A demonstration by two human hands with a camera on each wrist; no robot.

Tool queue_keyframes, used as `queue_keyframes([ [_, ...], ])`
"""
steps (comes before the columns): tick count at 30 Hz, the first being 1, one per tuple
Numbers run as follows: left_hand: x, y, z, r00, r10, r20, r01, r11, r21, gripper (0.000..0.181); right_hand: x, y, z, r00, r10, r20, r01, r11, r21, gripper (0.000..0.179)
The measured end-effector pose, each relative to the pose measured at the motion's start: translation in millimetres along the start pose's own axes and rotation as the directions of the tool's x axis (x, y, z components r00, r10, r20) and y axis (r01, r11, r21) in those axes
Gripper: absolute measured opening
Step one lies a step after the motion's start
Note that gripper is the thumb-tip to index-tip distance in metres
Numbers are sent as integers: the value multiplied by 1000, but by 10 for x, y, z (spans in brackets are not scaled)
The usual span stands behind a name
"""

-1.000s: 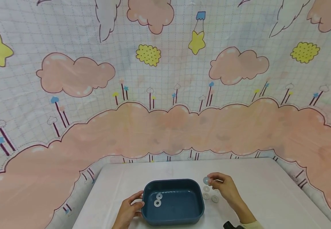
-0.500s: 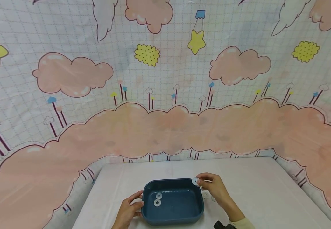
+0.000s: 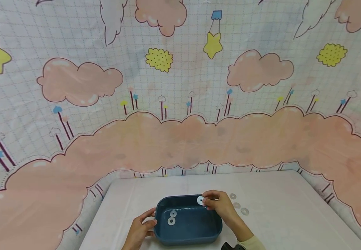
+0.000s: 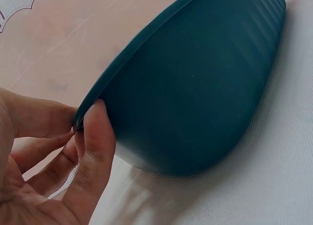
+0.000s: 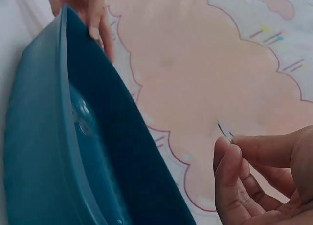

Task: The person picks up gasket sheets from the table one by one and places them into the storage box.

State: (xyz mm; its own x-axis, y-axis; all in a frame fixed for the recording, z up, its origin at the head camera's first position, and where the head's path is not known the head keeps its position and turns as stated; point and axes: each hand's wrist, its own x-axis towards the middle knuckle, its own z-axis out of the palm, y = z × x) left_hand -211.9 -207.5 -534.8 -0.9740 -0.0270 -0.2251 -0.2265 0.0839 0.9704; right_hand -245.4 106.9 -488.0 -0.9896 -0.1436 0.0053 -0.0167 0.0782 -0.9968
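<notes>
A dark blue rectangular basin (image 3: 188, 241) stands on the white table, with two flat washers (image 3: 171, 221) lying inside near its left end. My left hand (image 3: 140, 228) grips the basin's left rim; in the left wrist view the thumb and fingers pinch that edge (image 4: 95, 95). My right hand (image 3: 223, 205) pinches a washer (image 3: 200, 200) between thumb and fingertips, over the basin's back right part. In the right wrist view this washer (image 5: 225, 130) shows nearly edge-on, beyond the basin wall (image 5: 39, 137).
Three more washers (image 3: 236, 205) lie on the table to the right of the basin. A patterned cloth (image 3: 180, 142) with clouds and stars hangs behind the white table (image 3: 130, 194). A black device (image 3: 230, 246) sits at my right wrist.
My right hand has carried the washer leftward from the table over the basin, uncovering the three washers on the table. The left hand and basin have stayed in place.
</notes>
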Motion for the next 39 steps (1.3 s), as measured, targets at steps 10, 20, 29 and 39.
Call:
queue_keyframes([
  [10,-57,-29,22,1000,8,-3,-8,1000,-9,55,22,102,211,999,5,53,-9,997,72,27],
  [20,-117,-35,45,1000,19,-7,-19,1000,-8,54,50,209,413,998,47,33,-51,992,113,25],
  [29,-117,-29,53,1000,15,-14,-15,1000,-12,55,86,244,493,997,65,47,-69,994,84,21],
  [39,-55,-24,31,1000,-3,-5,3,1000,-1,55,188,315,614,994,95,52,-98,993,63,21],
])
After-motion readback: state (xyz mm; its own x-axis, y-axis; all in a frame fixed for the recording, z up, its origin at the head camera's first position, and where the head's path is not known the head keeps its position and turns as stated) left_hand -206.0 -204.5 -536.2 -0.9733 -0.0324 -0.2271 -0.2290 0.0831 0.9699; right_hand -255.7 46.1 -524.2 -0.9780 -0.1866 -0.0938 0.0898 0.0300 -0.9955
